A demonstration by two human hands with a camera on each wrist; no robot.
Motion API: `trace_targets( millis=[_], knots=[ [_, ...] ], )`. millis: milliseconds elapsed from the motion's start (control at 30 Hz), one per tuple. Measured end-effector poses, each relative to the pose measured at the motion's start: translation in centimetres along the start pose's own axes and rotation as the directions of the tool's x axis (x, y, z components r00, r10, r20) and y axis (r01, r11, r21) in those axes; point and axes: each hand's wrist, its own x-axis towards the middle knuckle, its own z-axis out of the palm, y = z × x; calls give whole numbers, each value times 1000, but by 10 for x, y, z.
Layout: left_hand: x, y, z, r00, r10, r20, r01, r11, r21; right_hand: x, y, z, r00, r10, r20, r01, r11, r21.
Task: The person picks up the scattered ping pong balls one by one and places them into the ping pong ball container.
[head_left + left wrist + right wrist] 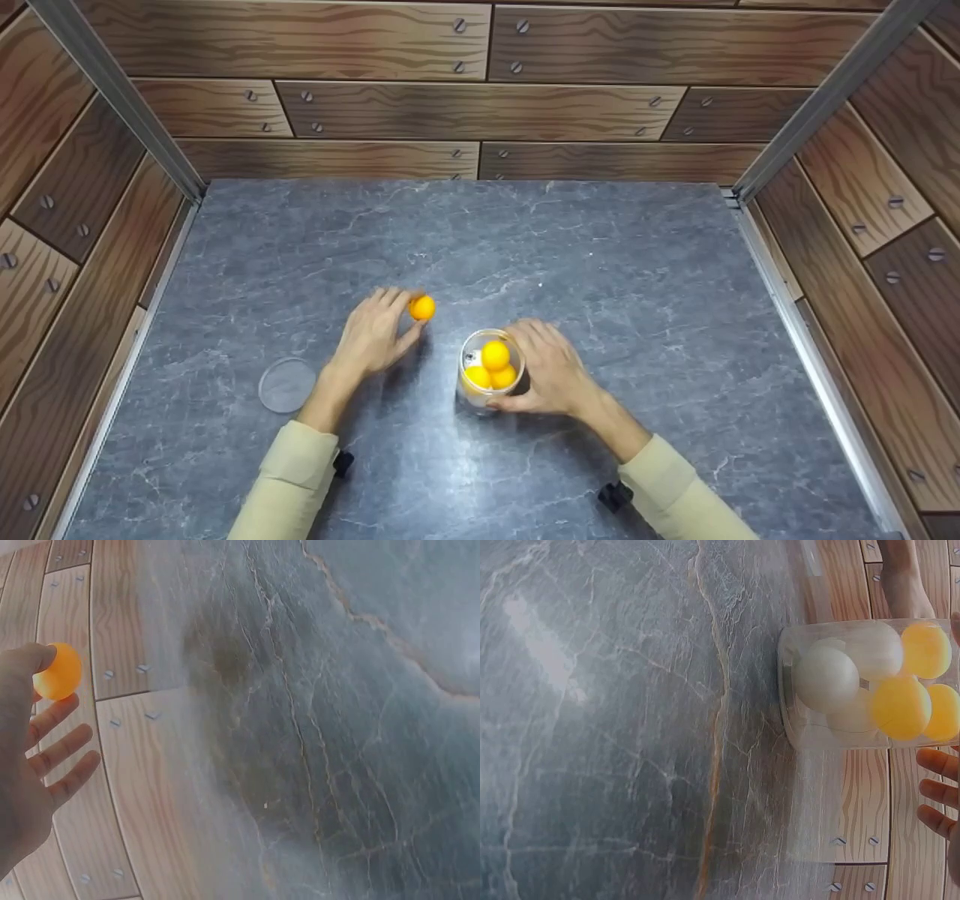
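My left hand [377,331] pinches an orange ping-pong ball [423,307] between thumb and fingertips, above the table and left of the jar. In the left wrist view the thumb and index finger grip this ball [61,672], while the other fingers spread apart. My right hand [551,369] is curled round the right side of a clear lidless jar [474,403], which stands upright. Orange balls [495,355] lie on top inside it. Through the jar's wall, the right wrist view shows white balls [827,679] at the bottom, under the orange ones [901,706].
A clear round lid [287,385] lies flat on the grey marbled table [480,232], beside my left forearm. Wood-patterned walls [480,112] enclose the table at the back and both sides, with metal rails [814,367] along the edges.
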Motion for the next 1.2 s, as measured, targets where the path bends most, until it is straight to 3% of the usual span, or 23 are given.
trace_targets(
  millis=[233,633,1200],
  knots=[
    [-4,10,-8,998,40,-43,-39,999,19,0,1,0,1000,0,-9,0,1000,-7],
    [-6,28,-18,996,66,-59,-65,998,13,2,1,1,1000,3,-11,-3,1000,6],
    [-10,49,-25,984,109,-139,-121,990,-76,1,1,1,999,-32,-39,32,999,5]
  ],
)
